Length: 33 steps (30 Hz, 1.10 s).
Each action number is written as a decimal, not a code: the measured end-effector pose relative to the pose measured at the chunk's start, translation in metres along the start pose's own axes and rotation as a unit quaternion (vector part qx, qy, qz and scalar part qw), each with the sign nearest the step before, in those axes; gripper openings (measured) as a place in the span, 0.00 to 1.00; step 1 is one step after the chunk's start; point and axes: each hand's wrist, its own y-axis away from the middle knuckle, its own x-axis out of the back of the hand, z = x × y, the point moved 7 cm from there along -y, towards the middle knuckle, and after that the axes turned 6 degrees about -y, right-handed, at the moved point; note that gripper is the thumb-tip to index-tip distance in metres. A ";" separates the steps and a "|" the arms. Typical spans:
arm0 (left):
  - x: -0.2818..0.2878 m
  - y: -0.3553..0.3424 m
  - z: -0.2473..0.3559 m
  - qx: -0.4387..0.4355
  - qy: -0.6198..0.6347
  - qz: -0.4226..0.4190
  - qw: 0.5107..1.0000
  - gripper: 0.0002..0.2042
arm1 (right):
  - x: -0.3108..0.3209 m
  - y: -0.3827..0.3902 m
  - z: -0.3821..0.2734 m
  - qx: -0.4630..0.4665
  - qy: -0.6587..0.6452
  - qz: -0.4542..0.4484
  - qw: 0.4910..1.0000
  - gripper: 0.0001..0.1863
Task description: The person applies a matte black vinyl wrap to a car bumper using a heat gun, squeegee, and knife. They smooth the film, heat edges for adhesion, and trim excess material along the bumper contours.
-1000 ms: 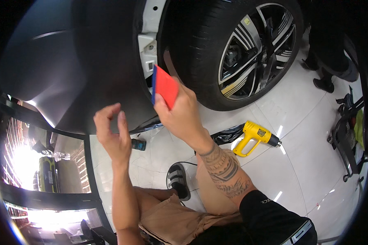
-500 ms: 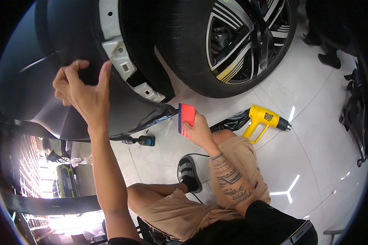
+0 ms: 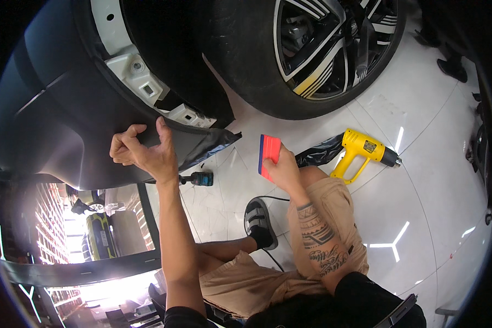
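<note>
1. left hand (image 3: 142,153) is at the lower edge of the dark car body panel (image 3: 54,126), fingers curled and pinching the loose flap of dark film (image 3: 199,146) where it hangs off the wheel-arch lip.
2. right hand (image 3: 281,169) is closed around a red squeegee (image 3: 269,156) with a blue edge, held off the panel, over the bent knee. not touching the film.
3. film state: the big face of the panel reads smooth and glossy, no obvious bubbles or creases from this view, so i'd judge the main surface is laid.
4. not finished: the flap at the arch edge is wrinkled and unstuck, its tip pointing toward the tyre (image 3: 240,65). the white inner arch trim (image 3: 142,76) with its clips is bare above it.
5. so what's left looks like edge work: tension the flap, tuck it round the lip, squeegee it, trim the excess. a judgement only.
6. yellow heat gun (image 3: 361,152) lies on the white floor tiles (image 3: 421,180) just right of the knee, unused, with a crumpled scrap of dark film beside it.
7. small dark tool with a teal band (image 3: 199,178) on the floor under the flap, can't tell what it is.
8. overall: late stage, panel face done, arch edge open.
</note>
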 end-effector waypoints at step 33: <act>-0.001 -0.022 0.007 -0.030 -0.045 0.033 0.998 0.24 | 0.005 0.000 0.019 -0.006 0.084 -0.004 0.996 0.24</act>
